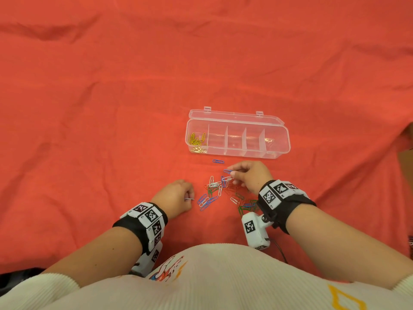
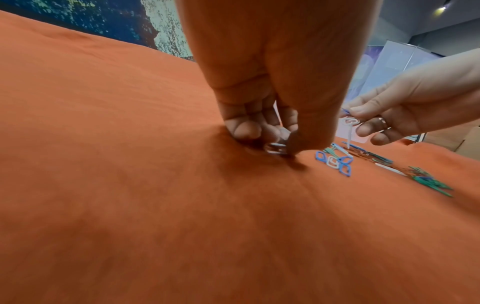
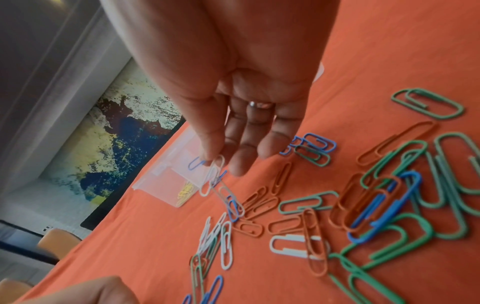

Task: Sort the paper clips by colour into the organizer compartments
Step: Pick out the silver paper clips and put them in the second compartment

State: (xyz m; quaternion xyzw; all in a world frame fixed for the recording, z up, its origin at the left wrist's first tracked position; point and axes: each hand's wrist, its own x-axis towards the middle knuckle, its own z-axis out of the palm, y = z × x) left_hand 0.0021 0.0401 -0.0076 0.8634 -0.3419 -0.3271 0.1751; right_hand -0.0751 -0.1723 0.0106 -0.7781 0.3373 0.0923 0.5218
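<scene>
Now my right hand [image 1: 248, 175] pinches two clips [image 3: 213, 170], one blue, one white; my left hand [image 1: 176, 198] grips one pale clip [image 2: 276, 148]. One organizer [image 1: 277, 139], five compartments, centre frame.

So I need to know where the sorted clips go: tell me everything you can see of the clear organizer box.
The organizer box is clear plastic, long, with rounded corners, and lies flat on the red cloth beyond the loose clip pile. Its hinged lid is open and folded back, showing two small latches. Four dividers make five compartments. The leftmost holds yellow paper clips; the middle three look empty; the rightmost is unclear. Neither hand touches it.
</scene>
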